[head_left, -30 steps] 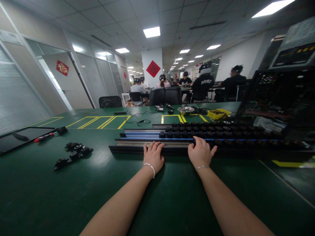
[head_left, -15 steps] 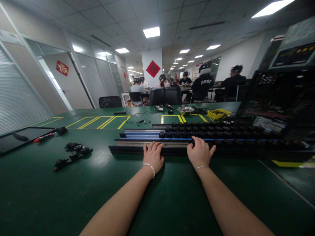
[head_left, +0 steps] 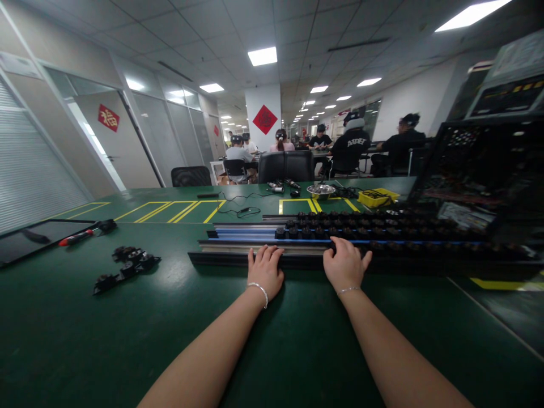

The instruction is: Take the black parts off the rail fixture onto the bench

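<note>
Several long rails lie side by side across the green table (head_left: 178,340). Over the nearest black rail (head_left: 225,259) my left hand (head_left: 266,271) is bent, its fingers reaching across the top edge and its thumb low in front. To the right, my right hand (head_left: 346,265) has its fingers curled at the same rail, pinching a small dark part that is mostly hidden by them. Its little finger sticks out to the side. Rows of black round parts (head_left: 361,233) fill the right portion of the rails. Behind the nearest rail a blue-edged silver rail (head_left: 250,231) shows.
Loose black parts (head_left: 127,267) lie at left, near a red-tipped tool (head_left: 79,237) and a dark tray (head_left: 42,241). Further back stand a metal bowl (head_left: 321,191) and a yellow bin (head_left: 376,197). Dark equipment (head_left: 480,164) rises at right. People sit beyond.
</note>
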A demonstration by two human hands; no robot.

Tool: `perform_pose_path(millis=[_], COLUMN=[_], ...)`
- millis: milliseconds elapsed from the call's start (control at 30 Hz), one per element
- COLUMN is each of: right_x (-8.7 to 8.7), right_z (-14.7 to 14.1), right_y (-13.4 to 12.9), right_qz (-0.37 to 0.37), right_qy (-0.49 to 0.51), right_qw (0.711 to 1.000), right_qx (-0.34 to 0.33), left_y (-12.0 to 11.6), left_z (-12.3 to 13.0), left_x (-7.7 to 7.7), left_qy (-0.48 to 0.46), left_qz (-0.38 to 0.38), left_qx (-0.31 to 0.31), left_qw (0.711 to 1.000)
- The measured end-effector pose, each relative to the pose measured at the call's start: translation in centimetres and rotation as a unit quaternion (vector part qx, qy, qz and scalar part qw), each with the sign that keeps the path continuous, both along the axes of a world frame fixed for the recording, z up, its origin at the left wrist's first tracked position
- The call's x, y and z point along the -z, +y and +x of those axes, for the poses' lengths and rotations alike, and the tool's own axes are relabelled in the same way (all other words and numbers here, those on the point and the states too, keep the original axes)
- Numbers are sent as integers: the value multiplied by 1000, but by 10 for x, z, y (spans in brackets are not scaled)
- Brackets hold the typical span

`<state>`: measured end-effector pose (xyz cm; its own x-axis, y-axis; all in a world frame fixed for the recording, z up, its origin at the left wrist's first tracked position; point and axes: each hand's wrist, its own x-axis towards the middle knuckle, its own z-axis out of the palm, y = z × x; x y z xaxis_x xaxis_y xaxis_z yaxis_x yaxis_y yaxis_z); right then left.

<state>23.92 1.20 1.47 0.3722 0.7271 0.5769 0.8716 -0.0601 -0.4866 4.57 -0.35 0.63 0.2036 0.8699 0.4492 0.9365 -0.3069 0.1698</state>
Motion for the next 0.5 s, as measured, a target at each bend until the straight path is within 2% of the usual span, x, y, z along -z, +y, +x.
perform_pose_path(millis=[500], right_x=[1], right_z=[-2], right_y=[0], right_qz=[12], right_qy=[-10], right_qw=[1000], right_qx=[-13], left_y=[1], left_z=[0], left_x=[-1], left_qy=[7], left_qz=[-9], left_qx=[-4], left_qw=[1000])
